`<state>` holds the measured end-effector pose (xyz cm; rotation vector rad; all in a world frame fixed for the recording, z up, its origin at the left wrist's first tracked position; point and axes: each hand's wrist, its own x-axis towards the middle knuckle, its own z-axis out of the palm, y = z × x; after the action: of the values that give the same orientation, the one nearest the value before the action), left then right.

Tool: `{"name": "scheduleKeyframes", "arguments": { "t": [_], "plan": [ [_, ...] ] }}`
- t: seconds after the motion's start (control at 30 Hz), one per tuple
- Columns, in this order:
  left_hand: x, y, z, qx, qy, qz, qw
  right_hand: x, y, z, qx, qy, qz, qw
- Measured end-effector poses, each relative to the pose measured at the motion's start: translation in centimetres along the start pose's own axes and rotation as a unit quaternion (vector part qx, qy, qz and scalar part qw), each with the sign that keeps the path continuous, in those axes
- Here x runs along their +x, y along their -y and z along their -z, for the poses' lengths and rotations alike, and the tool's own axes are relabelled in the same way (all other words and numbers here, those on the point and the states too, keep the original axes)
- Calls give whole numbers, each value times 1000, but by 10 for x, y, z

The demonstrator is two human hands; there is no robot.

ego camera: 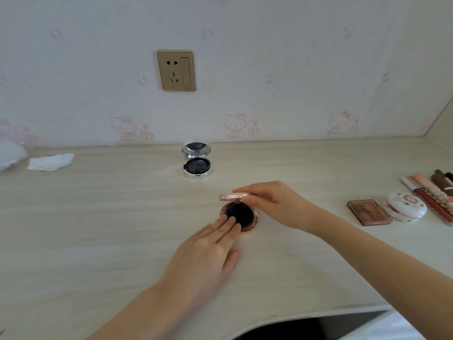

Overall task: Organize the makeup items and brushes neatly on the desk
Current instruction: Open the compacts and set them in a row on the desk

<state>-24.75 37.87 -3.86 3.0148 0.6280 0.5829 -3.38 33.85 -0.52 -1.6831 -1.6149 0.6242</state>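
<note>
Sitting mid-desk (98, 217), the pink compact (241, 215) has bare desk all round and its lid tipped up at the far side. The right hand (274, 204) pinches the lid. The left hand (208, 251) lies flat, fingers straight, on the black pad. A silver compact (197, 160) stands open nearer the wall.

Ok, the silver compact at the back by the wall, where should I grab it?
Grip the silver compact by its round base, pinching opposite sides from above. Its mirrored lid stands open toward the wall, so come from the front or sides and avoid lifting by the hinged lid.
</note>
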Motion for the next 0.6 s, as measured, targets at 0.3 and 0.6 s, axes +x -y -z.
{"name": "scheduleKeyframes", "arguments": {
  "t": [0.3,0.6],
  "plan": [
    [-4,8,-5,-66,32,5,997,19,0,3,161,15,-79,984],
    [-3,5,-3,-34,0,2,999,24,1,1,243,26,-99,965]
  ]
}}
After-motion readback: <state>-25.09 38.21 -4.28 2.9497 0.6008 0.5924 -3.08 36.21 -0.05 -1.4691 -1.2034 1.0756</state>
